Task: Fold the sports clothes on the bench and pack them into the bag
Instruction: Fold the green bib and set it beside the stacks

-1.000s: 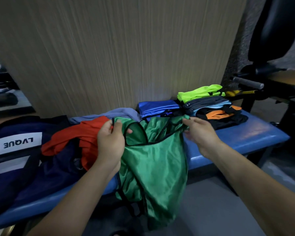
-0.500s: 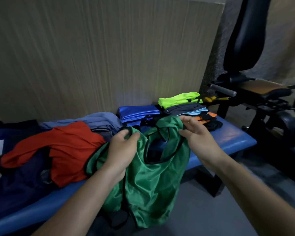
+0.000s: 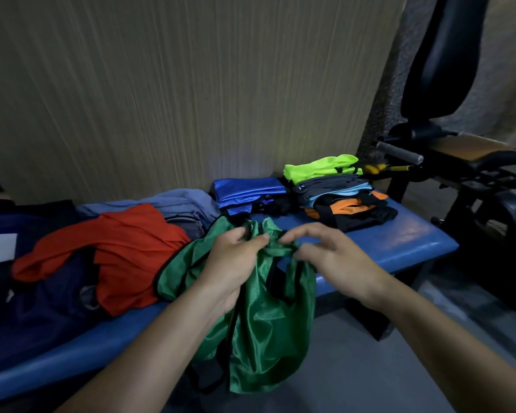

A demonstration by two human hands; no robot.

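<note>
A shiny green vest [image 3: 268, 332] with black trim hangs over the front edge of the blue bench [image 3: 399, 245]. My left hand [image 3: 236, 263] grips its gathered top edge. My right hand [image 3: 325, 257] pinches the same bunched edge just to the right, its fingers curled over the cloth. A red shirt [image 3: 125, 248] lies unfolded to the left, over a dark navy garment [image 3: 48, 311]. A grey-blue garment [image 3: 173, 204] lies behind it. Folded clothes sit at the back right: a blue piece [image 3: 248, 189] and a stack topped by a neon yellow one [image 3: 319, 168]. The navy bag [image 3: 0, 231] shows at the far left.
A wood-grain wall panel [image 3: 191, 84] stands right behind the bench. A black exercise machine [image 3: 459, 162] with a padded seat and bars stands to the right. Grey floor [image 3: 355, 377] lies in front of the bench.
My two hands have come together, bunching the green vest's top edge between them. The view has shifted right, so the bag has slid to the left edge.
</note>
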